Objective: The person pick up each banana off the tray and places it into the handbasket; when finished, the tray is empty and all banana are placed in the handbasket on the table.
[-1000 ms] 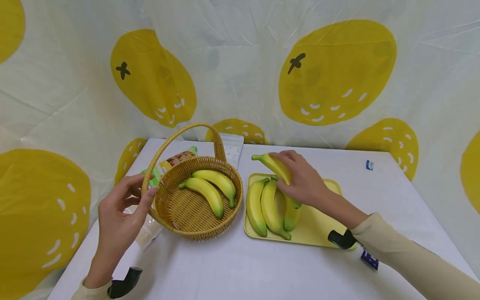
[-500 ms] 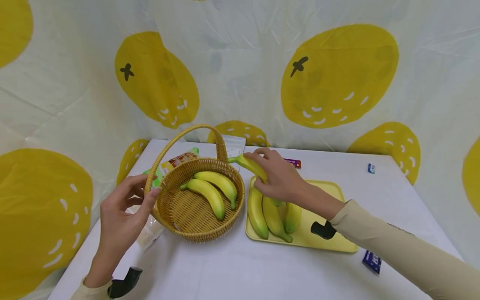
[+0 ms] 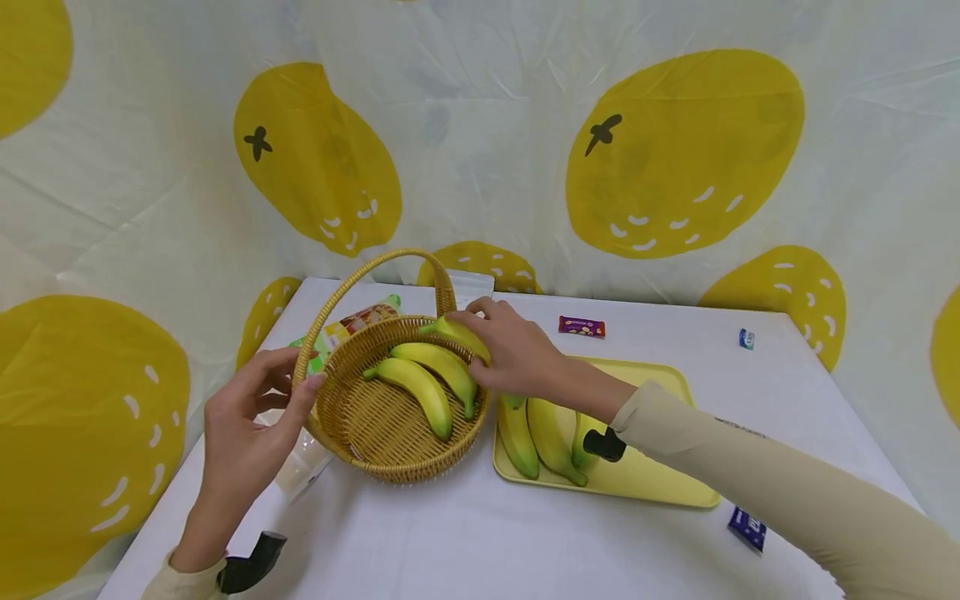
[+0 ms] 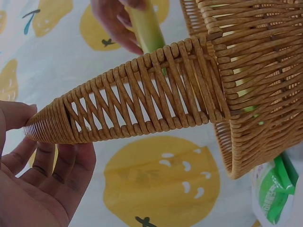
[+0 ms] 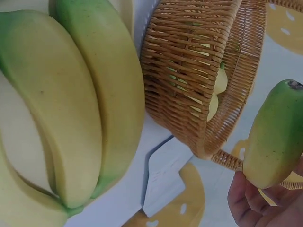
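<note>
My left hand [image 3: 251, 421] holds the arched handle [image 4: 137, 94] of a round wicker basket [image 3: 352, 417], thumb on one side and fingers on the other. Two bananas [image 3: 420, 387] lie inside that basket. Over its right rim, my right hand [image 3: 517, 350] grips another banana [image 5: 274, 135], whose stem end points left above the basket. To the right, several bananas [image 3: 551, 442] rest on a yellow tray [image 3: 652, 467], partly covered by the right forearm in the head view.
Behind the basket lie a green-and-brown bag [image 3: 367, 321] and a white pouch [image 3: 468, 286]. A clear packet [image 3: 300, 467] sits at its left. Small wrappers lie about: a purple-red one [image 3: 581, 327], a blue-white one [image 3: 747, 338] and a dark blue one [image 3: 747, 529]. A patterned curtain [image 3: 495, 150] stands behind.
My right hand has carried its banana leftward from above the tray to over the basket's right rim. The purple-red wrapper has come into full view. My left hand stays at the handle.
</note>
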{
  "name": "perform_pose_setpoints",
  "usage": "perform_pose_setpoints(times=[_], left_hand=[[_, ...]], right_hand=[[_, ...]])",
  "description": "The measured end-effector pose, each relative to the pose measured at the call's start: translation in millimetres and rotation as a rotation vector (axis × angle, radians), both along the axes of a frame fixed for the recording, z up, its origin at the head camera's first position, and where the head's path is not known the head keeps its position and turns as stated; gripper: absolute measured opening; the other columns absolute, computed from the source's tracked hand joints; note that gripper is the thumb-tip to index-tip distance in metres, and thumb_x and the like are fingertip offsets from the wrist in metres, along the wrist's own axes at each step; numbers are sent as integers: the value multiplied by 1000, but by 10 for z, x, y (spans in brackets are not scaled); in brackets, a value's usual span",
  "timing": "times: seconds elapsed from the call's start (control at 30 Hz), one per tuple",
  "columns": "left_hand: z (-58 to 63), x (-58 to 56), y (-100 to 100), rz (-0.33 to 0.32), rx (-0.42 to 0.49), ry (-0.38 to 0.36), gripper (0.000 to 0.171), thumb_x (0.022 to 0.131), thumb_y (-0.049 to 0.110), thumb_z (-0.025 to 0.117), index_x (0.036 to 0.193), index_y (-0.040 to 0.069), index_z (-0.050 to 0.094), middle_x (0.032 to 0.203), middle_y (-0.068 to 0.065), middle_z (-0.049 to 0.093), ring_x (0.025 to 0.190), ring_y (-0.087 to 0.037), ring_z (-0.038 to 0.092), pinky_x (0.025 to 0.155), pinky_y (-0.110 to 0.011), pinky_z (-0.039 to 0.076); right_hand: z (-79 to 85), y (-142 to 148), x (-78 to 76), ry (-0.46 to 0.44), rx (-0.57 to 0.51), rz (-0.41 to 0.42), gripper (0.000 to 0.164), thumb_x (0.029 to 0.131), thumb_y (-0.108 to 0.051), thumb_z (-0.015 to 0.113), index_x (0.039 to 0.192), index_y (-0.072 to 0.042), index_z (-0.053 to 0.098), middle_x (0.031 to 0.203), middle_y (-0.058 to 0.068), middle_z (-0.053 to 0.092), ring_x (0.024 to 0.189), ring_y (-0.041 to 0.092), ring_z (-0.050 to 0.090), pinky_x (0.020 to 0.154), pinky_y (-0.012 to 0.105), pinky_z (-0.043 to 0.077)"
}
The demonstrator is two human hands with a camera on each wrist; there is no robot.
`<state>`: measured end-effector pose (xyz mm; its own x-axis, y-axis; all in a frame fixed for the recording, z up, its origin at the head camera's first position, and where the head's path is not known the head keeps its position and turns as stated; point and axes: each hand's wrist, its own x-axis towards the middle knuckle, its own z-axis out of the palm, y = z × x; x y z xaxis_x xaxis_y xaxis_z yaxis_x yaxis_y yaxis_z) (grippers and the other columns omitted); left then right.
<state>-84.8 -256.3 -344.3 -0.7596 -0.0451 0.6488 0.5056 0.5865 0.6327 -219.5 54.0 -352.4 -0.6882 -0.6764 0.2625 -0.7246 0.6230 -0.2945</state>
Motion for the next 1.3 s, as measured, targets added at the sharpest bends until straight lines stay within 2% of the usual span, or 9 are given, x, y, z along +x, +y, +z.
perform_pose_setpoints(times=[0.33, 0.6, 0.97, 1.3], left_hand=[[5, -14, -11, -10, -6, 5, 41, 87, -12, 80, 123, 4, 73, 99, -1, 70, 75, -10, 63, 67, -14, 56], [-2, -25, -33, -10, -27, 12, 40, 86, -11, 81, 122, 4, 73, 98, 0, 70, 74, -10, 62, 66, -13, 55], [-12, -14, 9, -17, -22, 5, 39, 87, -11, 80, 121, 3, 73, 99, -2, 71, 74, -10, 62, 66, -14, 56], [1, 7, 4, -8, -32, 12, 41, 86, -12, 81, 123, 4, 73, 98, 0, 70, 75, -9, 63, 66, -13, 55]], right_hand=[[-77, -328, -133, -13, 88, 56, 68, 87, -9, 61, 154, -16, 55, 139, 12, 55, 104, 26, 53, 54, 35, 47], [-206, -526, -209, -42, 159, 29, 67, 92, -10, 60, 158, -20, 51, 141, 11, 52, 108, 27, 51, 55, 34, 48], [-457, -688, -261, -47, 221, 11, 68, 94, -15, 64, 160, -21, 47, 145, 11, 51, 118, 28, 50, 59, 34, 51], [-549, -761, -224, -41, 256, 18, 66, 96, -17, 62, 160, -20, 47, 145, 12, 51, 120, 31, 52, 65, 38, 53]])
